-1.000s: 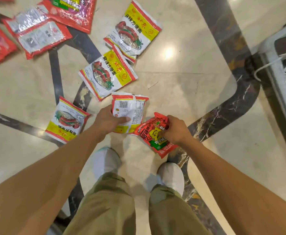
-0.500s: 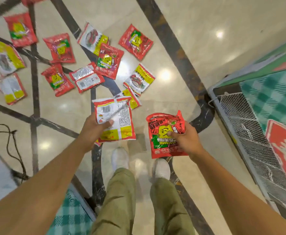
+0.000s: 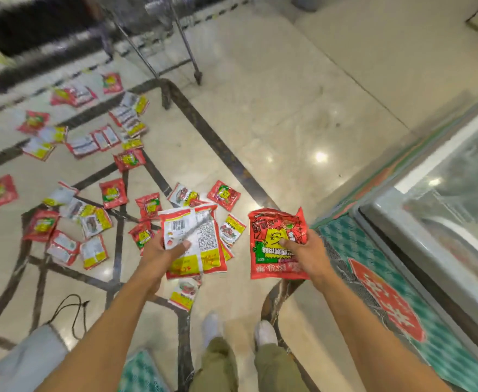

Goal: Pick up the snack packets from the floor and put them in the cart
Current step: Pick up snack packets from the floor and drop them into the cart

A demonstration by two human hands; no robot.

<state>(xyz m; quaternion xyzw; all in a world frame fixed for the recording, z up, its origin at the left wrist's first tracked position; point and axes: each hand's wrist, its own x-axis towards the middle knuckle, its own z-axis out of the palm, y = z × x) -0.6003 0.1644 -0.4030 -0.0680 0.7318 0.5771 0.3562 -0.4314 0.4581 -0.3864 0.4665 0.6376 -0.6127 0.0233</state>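
Note:
My left hand (image 3: 160, 254) grips a white, red and yellow snack packet (image 3: 196, 236), back side up, held above the floor. My right hand (image 3: 305, 254) pinches a red packet with a yellow cartoon label (image 3: 274, 236), thumb on its front. Several more red and yellow packets (image 3: 113, 193) lie scattered over the marble floor ahead and to the left. A wire cart (image 3: 345, 267) with green checked panels and a red sign stands at my right, just beside the right hand.
A glass-topped freezer (image 3: 444, 199) runs along the right edge. Metal rack legs (image 3: 195, 72) stand on the floor at the top centre. A black cord (image 3: 70, 309) lies at the lower left, near a second green checked panel (image 3: 138, 372). My white shoes (image 3: 212, 325) are below.
Both hands have lifted their packets off the floor and risen as I stood up. The view has pulled back and swung up, bringing far more packets and the freezer into view.

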